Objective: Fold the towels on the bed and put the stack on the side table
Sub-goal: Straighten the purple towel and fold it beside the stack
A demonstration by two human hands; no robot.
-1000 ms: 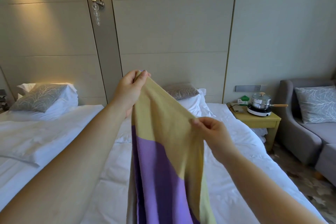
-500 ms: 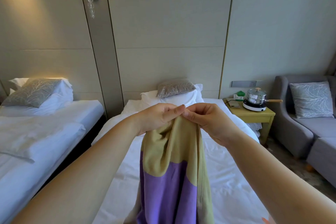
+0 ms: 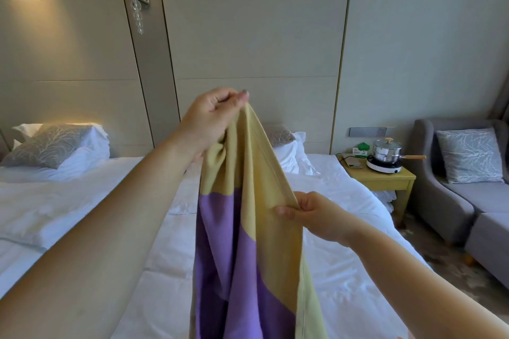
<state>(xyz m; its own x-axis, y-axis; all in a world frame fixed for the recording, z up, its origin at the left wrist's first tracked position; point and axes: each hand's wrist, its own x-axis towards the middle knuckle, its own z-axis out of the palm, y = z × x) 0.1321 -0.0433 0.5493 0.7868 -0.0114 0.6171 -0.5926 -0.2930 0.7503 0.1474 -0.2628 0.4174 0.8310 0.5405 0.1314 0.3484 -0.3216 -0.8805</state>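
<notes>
A yellow and purple towel point(image 3: 248, 242) hangs in the air in front of me over the white bed point(image 3: 344, 270). My left hand point(image 3: 212, 115) is raised and pinches the towel's top corner. My right hand point(image 3: 314, 215) is lower and to the right, pinching the towel's yellow right edge. The towel's lower part runs out of the frame at the bottom. The yellow side table point(image 3: 385, 176) stands to the right of the bed's head.
On the side table sit a steel pot point(image 3: 387, 151) on a small white cooker and a phone. A grey sofa point(image 3: 468, 201) with a cushion stands at the right. A second white bed point(image 3: 55, 201) lies at the left. Pillows rest against the headboard wall.
My hands were together at the towel's top half a second ago. Now my left hand has risen with the corner and my right hand has slid down the right edge.
</notes>
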